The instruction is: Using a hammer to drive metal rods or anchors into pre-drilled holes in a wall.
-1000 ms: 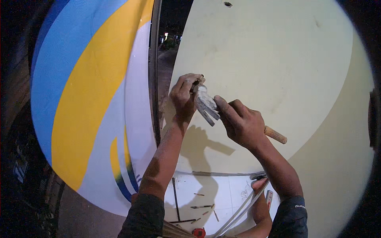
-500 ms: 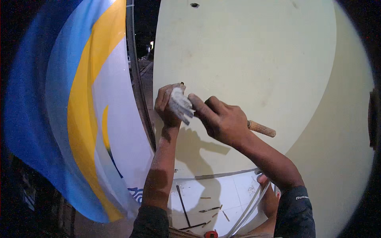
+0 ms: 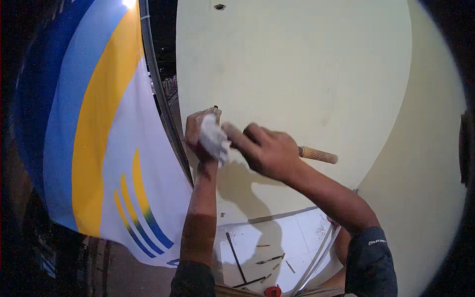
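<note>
My right hand (image 3: 269, 151) is closed around a claw hammer, whose wooden handle (image 3: 320, 155) sticks out to the right past the wrist side. The hammer's pale, dusty head (image 3: 214, 138) is smeared by motion and hangs in front of my left hand (image 3: 196, 129). The left hand is curled against the cream wall (image 3: 297, 59), its fingers partly hidden by the hammer head. A small dark tip (image 3: 215, 107) shows just above those fingers at the wall. What they hold is hidden.
A blue, yellow and white banner (image 3: 91, 148) hangs beside a pole (image 3: 157, 81) on the left. Below lies a white tiled floor (image 3: 302, 232) with a dark rod (image 3: 235, 257), several thin sticks, and a red round item (image 3: 272, 291). A hole (image 3: 219, 7) sits high in the wall.
The hammer head has turned slightly and its claw is now blurred. Both hands appear a little farther left in the view. The banner's lower edge has swung, baring more of its stripes.
</note>
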A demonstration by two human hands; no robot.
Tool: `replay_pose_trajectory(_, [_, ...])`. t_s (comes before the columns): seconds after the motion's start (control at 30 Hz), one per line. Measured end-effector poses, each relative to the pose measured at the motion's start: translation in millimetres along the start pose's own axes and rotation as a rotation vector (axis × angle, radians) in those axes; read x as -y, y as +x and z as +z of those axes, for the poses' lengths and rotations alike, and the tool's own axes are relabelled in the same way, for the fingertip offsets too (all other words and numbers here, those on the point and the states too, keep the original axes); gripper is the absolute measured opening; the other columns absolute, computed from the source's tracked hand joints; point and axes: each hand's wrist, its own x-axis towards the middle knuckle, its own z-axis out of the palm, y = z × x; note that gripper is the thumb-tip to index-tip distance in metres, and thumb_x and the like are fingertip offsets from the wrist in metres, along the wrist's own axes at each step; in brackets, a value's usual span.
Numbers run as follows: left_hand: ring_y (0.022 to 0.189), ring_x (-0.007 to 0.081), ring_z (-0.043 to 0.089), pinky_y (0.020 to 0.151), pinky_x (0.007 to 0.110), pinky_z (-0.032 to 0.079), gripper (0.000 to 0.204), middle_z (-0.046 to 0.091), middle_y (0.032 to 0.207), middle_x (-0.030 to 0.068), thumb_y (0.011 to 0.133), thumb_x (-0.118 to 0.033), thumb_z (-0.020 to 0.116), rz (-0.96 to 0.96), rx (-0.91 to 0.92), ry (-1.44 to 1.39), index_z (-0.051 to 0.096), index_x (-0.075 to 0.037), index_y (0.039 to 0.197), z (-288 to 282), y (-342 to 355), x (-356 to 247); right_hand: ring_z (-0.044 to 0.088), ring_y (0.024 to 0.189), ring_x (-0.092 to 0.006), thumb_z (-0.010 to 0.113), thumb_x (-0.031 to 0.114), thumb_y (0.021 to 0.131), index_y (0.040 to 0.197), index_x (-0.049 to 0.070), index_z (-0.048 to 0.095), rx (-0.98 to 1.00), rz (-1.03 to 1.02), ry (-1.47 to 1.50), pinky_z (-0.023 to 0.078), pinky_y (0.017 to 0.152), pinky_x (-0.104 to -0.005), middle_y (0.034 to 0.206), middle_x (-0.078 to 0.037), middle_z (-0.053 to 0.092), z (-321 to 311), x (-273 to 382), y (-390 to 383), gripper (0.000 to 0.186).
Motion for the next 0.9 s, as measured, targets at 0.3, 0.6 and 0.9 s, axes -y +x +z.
replay_pose_trajectory(0.3, [0.083,0.0187,0.069,0.073,0.032,0.057,0.016,0.069,0.091,0.0100,0.088,-0.004,0.073,-0.055,0.055,-0.103,0.074,-0.005,0.105,-1,-3,3,0.059,0.057,-0.0152,0.072,0.026,0.086,0.140,0.017,0.057,-0.106,-0.117,0.111,0.050,0.043,-0.0323,0.073,-0.001,0.053,-7,6,-10,0.056])
replay_pose_trajectory(0.6, [0.085,0.0241,0.070,0.072,0.034,0.057,0.013,0.070,0.093,0.0112,0.090,-0.008,0.070,0.117,0.108,0.134,0.073,-0.005,0.102,-10,0,10,0.057,0.052,-0.0181,0.072,0.016,0.084,0.134,0.015,0.062,-0.142,-0.020,0.129,0.048,0.041,-0.0337,0.074,-0.001,0.054,5,6,-10,0.051])
replay_pose_trajectory(0.9, [0.088,0.0195,0.068,0.074,0.033,0.057,0.029,0.066,0.095,0.0101,0.094,-0.017,0.067,0.011,0.132,0.103,0.066,-0.003,0.120,-12,-1,10,0.061,0.059,-0.0204,0.071,0.019,0.084,0.138,0.017,0.057,0.007,0.124,0.067,0.050,0.043,-0.0366,0.081,-0.002,0.056,11,1,-4,0.056])
